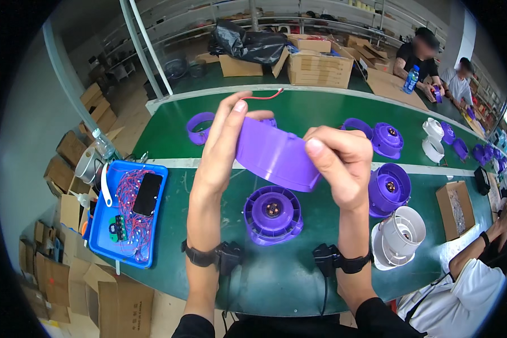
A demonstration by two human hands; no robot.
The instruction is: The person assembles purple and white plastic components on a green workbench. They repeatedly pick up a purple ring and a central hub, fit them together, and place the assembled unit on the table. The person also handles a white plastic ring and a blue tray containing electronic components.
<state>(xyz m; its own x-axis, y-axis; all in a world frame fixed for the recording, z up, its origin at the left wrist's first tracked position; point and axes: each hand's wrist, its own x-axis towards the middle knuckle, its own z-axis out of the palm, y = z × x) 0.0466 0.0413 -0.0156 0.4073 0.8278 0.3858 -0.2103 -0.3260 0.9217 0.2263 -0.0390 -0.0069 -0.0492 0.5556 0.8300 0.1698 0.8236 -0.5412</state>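
Observation:
Between my two hands, raised above the green table, is a purple plastic ring-shaped housing point(273, 153), tilted down to the right. My left hand point(224, 135) grips its left side, with a short red wire point(265, 98) sticking out past the fingertips. On its right end, my right hand point(342, 160) pinches the rim between thumb and bent fingers. Below the housing, a round purple finned fan base point(272, 211) with a copper-coloured centre stands on the table. Behind my left hand sits another purple ring point(199, 127). The far side of the held housing is hidden.
At left lies a blue tray point(158, 217) with red wires, a black phone point(148, 194) and a green circuit board point(117, 228). Right of my hands stand a purple housing point(390, 188), a white housing point(403, 234) and an open carton point(455, 211). Co-workers sit along the right.

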